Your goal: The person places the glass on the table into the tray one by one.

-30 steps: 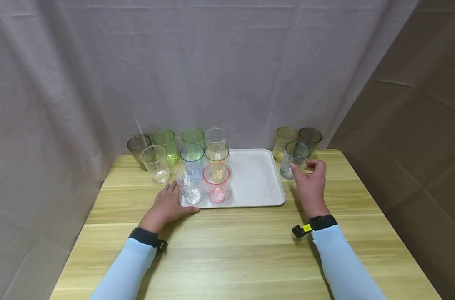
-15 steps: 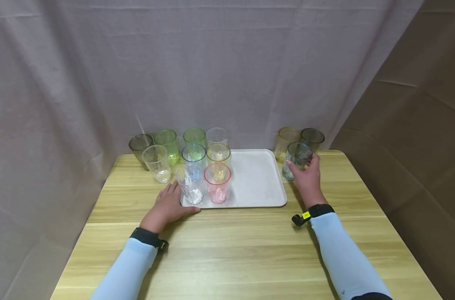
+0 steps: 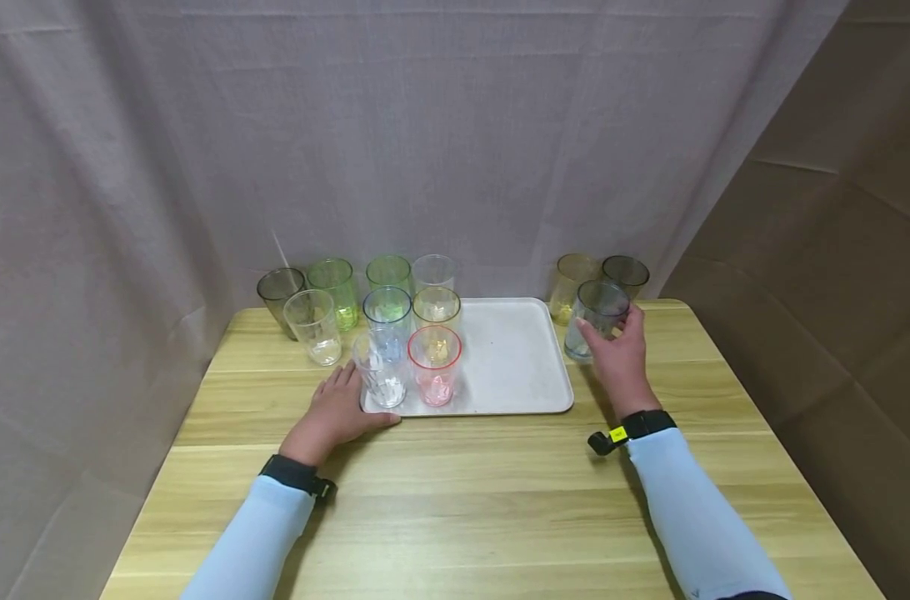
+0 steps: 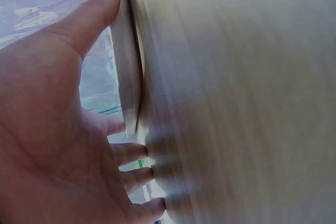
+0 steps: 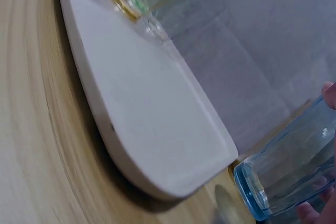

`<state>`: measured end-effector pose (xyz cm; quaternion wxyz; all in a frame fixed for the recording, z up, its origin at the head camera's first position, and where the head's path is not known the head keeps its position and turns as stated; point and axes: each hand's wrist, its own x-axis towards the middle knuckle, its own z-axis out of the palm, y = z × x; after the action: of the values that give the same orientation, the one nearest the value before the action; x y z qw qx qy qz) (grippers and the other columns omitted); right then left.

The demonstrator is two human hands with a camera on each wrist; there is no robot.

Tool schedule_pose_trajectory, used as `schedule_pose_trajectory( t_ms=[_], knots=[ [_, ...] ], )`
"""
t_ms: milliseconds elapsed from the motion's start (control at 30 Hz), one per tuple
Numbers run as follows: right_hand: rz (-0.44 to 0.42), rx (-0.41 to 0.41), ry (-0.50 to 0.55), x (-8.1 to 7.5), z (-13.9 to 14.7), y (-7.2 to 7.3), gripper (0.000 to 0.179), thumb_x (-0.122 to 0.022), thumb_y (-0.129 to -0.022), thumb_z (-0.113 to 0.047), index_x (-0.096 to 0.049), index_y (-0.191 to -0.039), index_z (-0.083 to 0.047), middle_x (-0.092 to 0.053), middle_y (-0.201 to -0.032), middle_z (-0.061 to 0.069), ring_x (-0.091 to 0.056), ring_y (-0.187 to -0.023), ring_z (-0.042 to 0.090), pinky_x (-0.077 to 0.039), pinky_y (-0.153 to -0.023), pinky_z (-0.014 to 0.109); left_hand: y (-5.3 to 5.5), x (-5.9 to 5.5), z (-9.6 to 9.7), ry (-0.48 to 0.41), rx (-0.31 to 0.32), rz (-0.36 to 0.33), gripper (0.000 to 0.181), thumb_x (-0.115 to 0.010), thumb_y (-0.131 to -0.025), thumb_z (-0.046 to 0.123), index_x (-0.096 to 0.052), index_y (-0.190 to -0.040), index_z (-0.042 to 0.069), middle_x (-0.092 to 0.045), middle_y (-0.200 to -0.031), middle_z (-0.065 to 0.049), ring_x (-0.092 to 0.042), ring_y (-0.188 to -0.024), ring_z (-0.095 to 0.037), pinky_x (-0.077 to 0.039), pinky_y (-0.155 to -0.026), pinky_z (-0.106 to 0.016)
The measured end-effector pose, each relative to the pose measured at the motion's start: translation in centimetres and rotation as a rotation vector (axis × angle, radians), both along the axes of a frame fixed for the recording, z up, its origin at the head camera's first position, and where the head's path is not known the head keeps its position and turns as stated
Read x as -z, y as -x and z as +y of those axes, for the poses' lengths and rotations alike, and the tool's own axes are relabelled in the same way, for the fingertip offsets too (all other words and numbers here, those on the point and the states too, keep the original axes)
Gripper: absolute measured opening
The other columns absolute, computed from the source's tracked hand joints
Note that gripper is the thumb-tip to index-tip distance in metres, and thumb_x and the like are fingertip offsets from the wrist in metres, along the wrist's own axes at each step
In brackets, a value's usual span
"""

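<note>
My right hand (image 3: 618, 358) grips a blue-tinted drinking glass (image 3: 597, 313) just right of the tray, thumb on the near side and fingers round the far side. In the right wrist view the glass's thick blue base (image 5: 249, 192) shows close to the tray's corner. My left hand (image 3: 338, 412) lies spread at the front left corner of the white tray (image 3: 511, 358), thumb along its front rim and fingers along its left side. On the tray's left half stand several glasses, among them a clear one (image 3: 386, 385), a red-rimmed one (image 3: 435, 385), a blue one (image 3: 383, 337) and a yellow one (image 3: 437, 337).
Left of the tray stand a dark grey glass (image 3: 275, 292), a green glass (image 3: 337, 292) and a clear glass (image 3: 312, 333). An amber glass (image 3: 567, 287) and another dark glass (image 3: 635, 273) stand behind the held one. A grey curtain (image 3: 485, 150) hangs behind the wooden table (image 3: 470, 517).
My right hand has closed round the blue-tinted glass, whose rim has since risen slightly and shifted right. My left hand has stayed at the tray's corner.
</note>
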<state>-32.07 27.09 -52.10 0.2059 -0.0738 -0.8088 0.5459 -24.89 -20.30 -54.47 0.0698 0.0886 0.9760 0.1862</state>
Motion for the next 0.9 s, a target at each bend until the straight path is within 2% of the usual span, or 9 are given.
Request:
schedule_pose_trajectory(
  t_ms=[233, 367, 600, 767, 900],
  knots=[
    [-0.059, -0.069, 0.013, -1.1, -2.8, -0.5, 0.102, -0.079, -0.084, -0.058, -0.025, -0.161, -0.017, -0.041, -0.153, 0.014, -0.041, -0.135, 0.03, -0.042, -0.111, 0.053, -0.2, -0.3, 0.0, -0.004, -0.001, 0.004, 0.13, -0.07, -0.077, 0.079, -0.02, -0.165, -0.002, -0.018, -0.168, -0.028, -0.013, -0.152, -0.048, -0.016, -0.122, -0.066],
    [-0.066, -0.121, 0.015, -1.0, -5.3, -0.4, 0.099, -0.08, -0.085, -0.054, -0.027, -0.159, -0.017, -0.042, -0.154, 0.014, -0.041, -0.138, 0.03, -0.042, -0.112, 0.054, -0.2, -0.2, 0.0, -0.002, 0.0, 0.001, 0.131, -0.07, -0.076, 0.08, -0.02, -0.165, -0.002, -0.018, -0.168, -0.027, -0.013, -0.152, -0.048, -0.015, -0.122, -0.066],
    [-0.072, -0.205, -0.047, -0.2, -9.4, 0.1, 0.098, -0.079, -0.086, -0.055, -0.028, -0.16, -0.015, -0.045, -0.152, 0.012, -0.043, -0.136, 0.028, -0.043, -0.111, 0.053, -0.1, 0.0, 0.1, -0.009, 0.0, -0.008, 0.13, -0.069, -0.077, 0.08, -0.022, -0.165, -0.002, -0.017, -0.169, -0.027, -0.012, -0.152, -0.048, -0.016, -0.122, -0.066],
    [-0.051, -0.231, -0.058, 0.0, -11.4, 0.8, 0.095, -0.08, -0.086, -0.052, -0.031, -0.157, -0.012, -0.048, -0.147, 0.013, -0.045, -0.133, 0.029, -0.046, -0.108, 0.053, -0.1, 0.1, 0.1, -0.01, 0.0, -0.015, 0.131, -0.07, -0.076, 0.081, -0.021, -0.165, -0.002, -0.017, -0.169, -0.027, -0.011, -0.153, -0.047, -0.015, -0.122, -0.065],
    [-0.025, -0.246, -0.061, -0.3, -12.6, 2.2, 0.094, -0.081, -0.086, -0.051, -0.033, -0.155, -0.009, -0.05, -0.146, 0.015, -0.047, -0.131, 0.03, -0.046, -0.107, 0.052, 0.0, 0.1, 0.1, -0.011, -0.006, -0.014, 0.131, -0.07, -0.076, 0.081, -0.021, -0.165, -0.002, -0.017, -0.169, -0.026, -0.011, -0.153, -0.046, -0.015, -0.123, -0.065]
  ],
)
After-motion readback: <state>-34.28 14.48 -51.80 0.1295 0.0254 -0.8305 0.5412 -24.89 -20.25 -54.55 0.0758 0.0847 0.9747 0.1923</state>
